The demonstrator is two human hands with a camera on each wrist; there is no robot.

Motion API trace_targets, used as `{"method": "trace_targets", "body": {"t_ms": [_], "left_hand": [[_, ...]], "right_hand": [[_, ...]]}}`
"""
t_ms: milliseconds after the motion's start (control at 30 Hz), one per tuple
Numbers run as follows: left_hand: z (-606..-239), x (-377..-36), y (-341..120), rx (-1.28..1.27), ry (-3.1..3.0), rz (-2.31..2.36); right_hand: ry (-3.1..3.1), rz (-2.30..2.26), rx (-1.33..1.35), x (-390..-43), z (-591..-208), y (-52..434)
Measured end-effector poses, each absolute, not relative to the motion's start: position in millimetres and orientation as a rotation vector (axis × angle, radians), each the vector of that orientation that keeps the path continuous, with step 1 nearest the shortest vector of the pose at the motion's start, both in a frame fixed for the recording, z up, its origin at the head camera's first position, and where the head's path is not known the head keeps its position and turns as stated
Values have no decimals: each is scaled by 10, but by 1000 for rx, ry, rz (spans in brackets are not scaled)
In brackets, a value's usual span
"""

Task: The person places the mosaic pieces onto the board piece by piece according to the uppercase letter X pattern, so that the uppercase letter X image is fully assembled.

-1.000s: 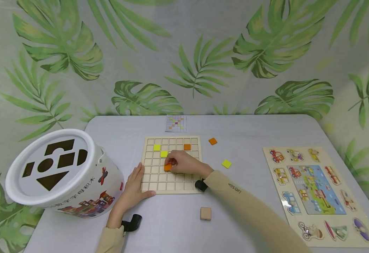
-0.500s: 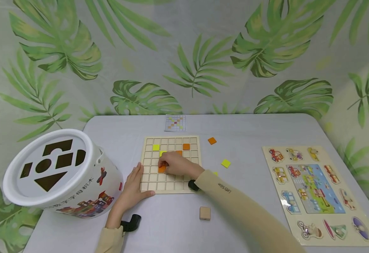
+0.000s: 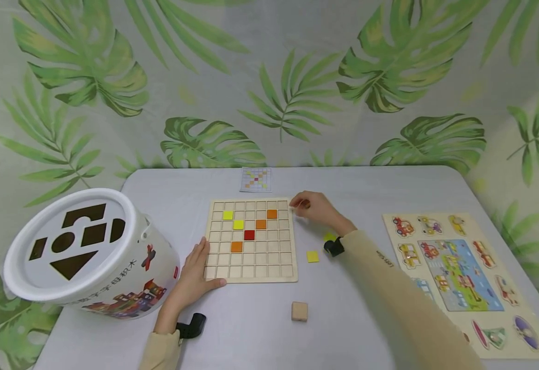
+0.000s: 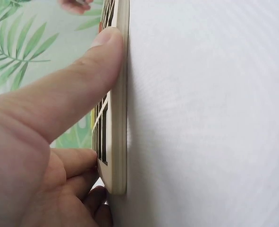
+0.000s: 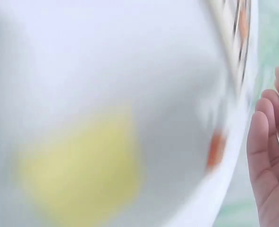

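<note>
A wooden grid board [image 3: 269, 261] lies on the table, with two yellow tiles, several orange tiles and a red tile [image 3: 249, 235] in its cells. My left hand [image 3: 197, 272] rests at its near left corner, fingers along the left side and thumb [image 4: 89, 78] against the front edge. Beyond the board's right side, my right hand [image 3: 316, 209] is raised over the table with loosely bent fingers and nothing held. It hides a loose orange tile [image 5: 216, 150] in the head view; the right wrist view shows that tile on the table. Loose yellow tiles [image 3: 313, 256] lie right of the board.
A small pattern card [image 3: 256, 180] lies behind the board. On the left stands a white bucket [image 3: 158, 257] with shape holes in its lid. A wooden block [image 3: 299, 311] sits in front, and a picture puzzle board [image 3: 394, 246] at right, partly behind the right sleeve.
My right hand has let go of an orange tile in the grid, left of and below the red one, and moved right and away past the board's edge. My left hand has stayed put.
</note>
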State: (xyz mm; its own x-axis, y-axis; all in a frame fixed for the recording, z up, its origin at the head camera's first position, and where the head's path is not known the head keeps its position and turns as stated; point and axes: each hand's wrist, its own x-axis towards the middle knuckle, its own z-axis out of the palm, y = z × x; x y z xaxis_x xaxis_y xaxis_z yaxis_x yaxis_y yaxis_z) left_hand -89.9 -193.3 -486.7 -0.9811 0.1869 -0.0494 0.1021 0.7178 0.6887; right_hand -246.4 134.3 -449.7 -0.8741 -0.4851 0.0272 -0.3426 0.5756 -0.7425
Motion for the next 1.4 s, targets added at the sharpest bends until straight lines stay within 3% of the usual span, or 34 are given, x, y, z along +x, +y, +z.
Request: {"method": "trace_targets", "body": {"t_ms": [200, 467, 1067, 1400], "left_hand": [[-4872, -901, -1942, 243, 2799, 1119], [-4859, -897, -1913, 251, 2797, 1130], [-4863, -895, -1941, 254, 2802, 1140], [-4874, -901, -1945, 249, 2792, 1139]], "right_hand": [[2666, -1163, -478, -2606, -4567, 1763], [2671, -1120, -402, -2602, -4620, 1859], [2371, -1121, -706, -2059, -4567, 2238], [2508, -1049, -803, -2018, -4671, 2178]]}}
